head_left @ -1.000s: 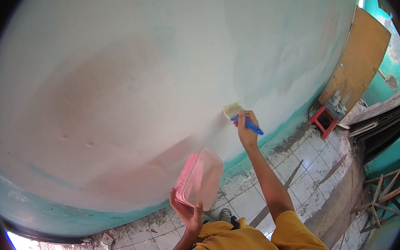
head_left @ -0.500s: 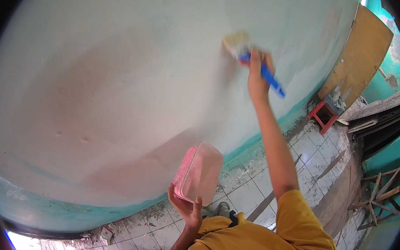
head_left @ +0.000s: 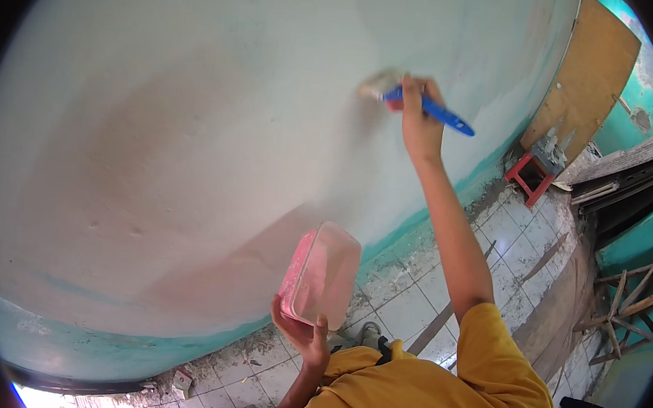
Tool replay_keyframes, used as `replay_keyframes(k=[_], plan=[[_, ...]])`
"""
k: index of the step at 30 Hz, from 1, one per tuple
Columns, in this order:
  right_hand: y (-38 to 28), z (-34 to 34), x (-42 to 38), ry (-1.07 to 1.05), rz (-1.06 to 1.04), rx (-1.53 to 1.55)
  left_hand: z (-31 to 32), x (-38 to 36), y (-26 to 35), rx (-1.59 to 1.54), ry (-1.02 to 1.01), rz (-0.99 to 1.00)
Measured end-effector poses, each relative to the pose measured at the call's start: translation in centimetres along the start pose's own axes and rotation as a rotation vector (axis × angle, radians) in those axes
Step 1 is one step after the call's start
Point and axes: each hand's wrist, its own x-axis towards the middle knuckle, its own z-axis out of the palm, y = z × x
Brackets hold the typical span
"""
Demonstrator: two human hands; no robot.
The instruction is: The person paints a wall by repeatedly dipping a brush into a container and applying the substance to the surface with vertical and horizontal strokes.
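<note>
My right hand [head_left: 423, 119] is closed around the blue handle of a paintbrush [head_left: 435, 112]. The brush's pale bristles are at the wall [head_left: 288, 109], blurred by motion, with the handle slanting down to the right. White paint covers much of this wall, and turquoise shows along its lower edge. Lower down, my left hand [head_left: 305, 334] grips the bottom end of a pink plastic tub [head_left: 325, 273], fingers on one side and thumb on the other. The tub is tilted, its open side facing me, and whitish smears coat its walls.
White floor tiles [head_left: 409, 318] strewn with debris run along the wall's foot. A red stool [head_left: 532, 174] with tools on top stands right, before a leaning wooden board [head_left: 585, 79]. Farther right are stacked planks [head_left: 627, 182] and a wooden frame [head_left: 625, 308].
The brush has shifted slightly down and left along the wall, and its handle has turned flatter. The tub has moved a little up and left in view.
</note>
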Motion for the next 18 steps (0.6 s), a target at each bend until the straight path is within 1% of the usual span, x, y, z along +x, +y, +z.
replay_keyframes(k=[1,2,4,5,7,8,10,11,12,14,15,16,17,18], plan=[[-1.3,0.2,1.2,-0.026,-0.028,0.015,0.2,0.1,0.4,-0.031,0.000,-0.007],[-1.2,0.2,1.1,-0.026,-0.024,0.012,0.4,0.1,0.6,-0.061,0.002,-0.015],[-0.6,0.2,0.7,-0.005,-0.094,0.151,0.5,0.2,0.7,-0.069,-0.002,-0.015],[1.7,-0.7,-0.6,-0.022,-0.090,0.114,0.6,0.3,0.7,-0.082,-0.002,-0.006],[7.9,-3.1,-4.8,0.011,-0.008,0.064,0.6,0.5,0.4,-0.045,0.011,0.011],[10.7,-4.5,-7.4,0.026,0.080,0.026,0.5,0.5,0.4,-0.010,0.019,0.031],[15.7,-7.6,-11.9,0.055,0.183,0.022,0.7,1.0,0.8,-0.022,0.027,0.046],[16.8,-8.9,-13.2,0.052,0.253,0.000,0.9,1.3,1.1,-0.037,0.027,0.061],[16.3,-9.6,-13.8,0.052,0.257,0.001,1.0,1.5,1.1,-0.034,0.027,0.058],[15.6,-10.6,-14.9,-0.023,0.345,-0.148,1.1,1.7,1.1,-0.054,0.025,0.087],[14.6,-10.6,-14.9,-0.018,0.348,-0.095,1.0,1.8,1.0,-0.045,0.025,0.077],[12.2,-10.2,-14.8,-0.021,0.362,-0.097,1.0,2.0,0.8,-0.049,0.012,0.105],[8.8,-9.3,-14.4,-0.032,0.331,-0.098,1.1,2.1,0.7,-0.054,0.001,0.131],[5.5,-8.5,-14.4,-0.045,0.304,-0.102,1.0,2.1,0.7,-0.045,0.007,0.112]])
